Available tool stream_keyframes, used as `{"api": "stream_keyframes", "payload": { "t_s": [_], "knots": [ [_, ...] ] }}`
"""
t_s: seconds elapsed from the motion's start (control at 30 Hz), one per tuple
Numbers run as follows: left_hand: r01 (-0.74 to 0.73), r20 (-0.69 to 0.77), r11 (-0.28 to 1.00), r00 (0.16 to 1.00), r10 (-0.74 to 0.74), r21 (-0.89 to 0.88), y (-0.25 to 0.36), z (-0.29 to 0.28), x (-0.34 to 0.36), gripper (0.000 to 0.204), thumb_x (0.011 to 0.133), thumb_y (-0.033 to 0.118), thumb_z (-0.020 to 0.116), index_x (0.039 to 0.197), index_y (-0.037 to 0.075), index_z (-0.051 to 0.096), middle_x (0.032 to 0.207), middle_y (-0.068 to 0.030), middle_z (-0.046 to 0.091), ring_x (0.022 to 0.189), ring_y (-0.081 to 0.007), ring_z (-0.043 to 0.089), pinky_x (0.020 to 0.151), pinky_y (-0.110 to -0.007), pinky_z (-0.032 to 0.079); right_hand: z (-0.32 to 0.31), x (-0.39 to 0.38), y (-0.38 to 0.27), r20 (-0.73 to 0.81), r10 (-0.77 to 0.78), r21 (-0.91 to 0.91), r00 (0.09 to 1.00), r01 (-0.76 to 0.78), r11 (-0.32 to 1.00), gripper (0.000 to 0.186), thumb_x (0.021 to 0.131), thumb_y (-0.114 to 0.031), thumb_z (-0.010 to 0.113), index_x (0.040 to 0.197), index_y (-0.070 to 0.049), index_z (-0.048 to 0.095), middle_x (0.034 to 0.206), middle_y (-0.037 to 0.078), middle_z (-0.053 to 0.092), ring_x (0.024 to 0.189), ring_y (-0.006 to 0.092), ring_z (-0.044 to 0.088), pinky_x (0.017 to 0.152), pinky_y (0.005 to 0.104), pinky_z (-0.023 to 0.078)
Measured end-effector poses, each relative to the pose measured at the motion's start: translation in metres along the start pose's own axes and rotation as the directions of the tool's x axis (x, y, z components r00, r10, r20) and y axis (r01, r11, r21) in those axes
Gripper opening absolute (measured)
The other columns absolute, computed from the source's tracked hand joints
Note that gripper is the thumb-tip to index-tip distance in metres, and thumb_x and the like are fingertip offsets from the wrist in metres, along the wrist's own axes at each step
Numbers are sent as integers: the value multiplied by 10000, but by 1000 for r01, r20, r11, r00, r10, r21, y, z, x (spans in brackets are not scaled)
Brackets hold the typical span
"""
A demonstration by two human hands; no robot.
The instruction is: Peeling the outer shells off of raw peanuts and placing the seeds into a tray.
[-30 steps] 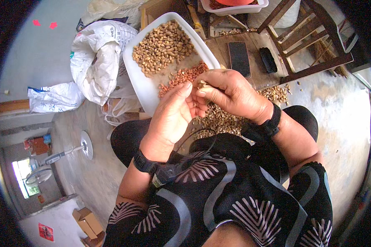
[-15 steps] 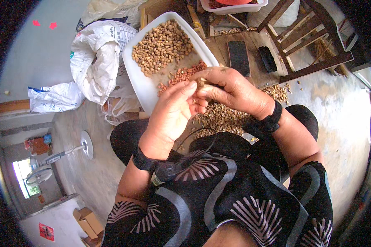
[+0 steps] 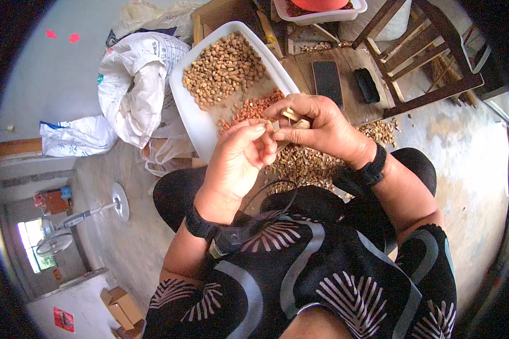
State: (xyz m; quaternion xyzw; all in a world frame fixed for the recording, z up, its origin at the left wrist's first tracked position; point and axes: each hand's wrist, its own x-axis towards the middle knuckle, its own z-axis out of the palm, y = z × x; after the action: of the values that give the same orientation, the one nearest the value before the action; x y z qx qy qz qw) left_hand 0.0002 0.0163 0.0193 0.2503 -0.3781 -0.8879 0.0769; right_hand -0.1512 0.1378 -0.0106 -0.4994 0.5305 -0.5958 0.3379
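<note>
My right hand [image 3: 328,131] grips a broken pale peanut shell [image 3: 290,114] between thumb and fingers. Touching it, my left hand [image 3: 234,158] has thumb and fingertips curled round a small piece, probably peanut, too hidden to name. Beyond both hands is a white plastic tub [image 3: 190,127] with unshelled peanuts [image 3: 220,70] in its far part and red shelled kernels [image 3: 253,106] nearer my fingers. A heap of empty shells [image 3: 302,164] lies below my hands, between my dark-clothed legs.
Right of the tub, a phone [image 3: 326,82] and black tray [image 3: 366,85] lie on a wooden seat [image 3: 302,73] beside a slatted chair back. A white sack [image 3: 124,85] stands left. Behind is another tub [image 3: 316,17]. A fan [image 3: 54,244] stands lower left.
The shell between my right fingers has come into fuller view, in pale broken pieces. My fingertips have shifted slightly downward and moved a little apart at the top.
</note>
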Motion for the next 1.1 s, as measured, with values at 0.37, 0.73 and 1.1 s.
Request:
{"api": "stream_keyframes", "payload": {
  "t_s": [0.37,0.73,1.1],
  "knots": [
    [13,22,978,1000,-18,210,-5,1,0,252,921,289,562,994,48,567,755,-22,553,655,-125,520,529,-250,389,5,0,6,-115,-131,-61,985,125,990,132,799,-101,704,830,-22,604,739,65,607,709,140,591,652,291,472],
    [8,-85,956,996,17,292,-8,15,-3,267,906,297,563,906,35,609,681,-11,535,547,-95,482,438,-217,337,3,-1,-8,-66,-239,-275,969,212,938,155,786,-116,668,781,-14,552,722,134,546,725,316,550,659,389,445],
    [71,-59,997,996,-69,38,-15,4,-8,200,909,239,524,883,43,551,695,-5,529,560,-75,473,443,-204,333,4,-2,-5,40,-336,-344,941,328,880,140,717,-57,633,817,-10,547,765,146,523,752,362,558,644,420,454]
  ]
}}
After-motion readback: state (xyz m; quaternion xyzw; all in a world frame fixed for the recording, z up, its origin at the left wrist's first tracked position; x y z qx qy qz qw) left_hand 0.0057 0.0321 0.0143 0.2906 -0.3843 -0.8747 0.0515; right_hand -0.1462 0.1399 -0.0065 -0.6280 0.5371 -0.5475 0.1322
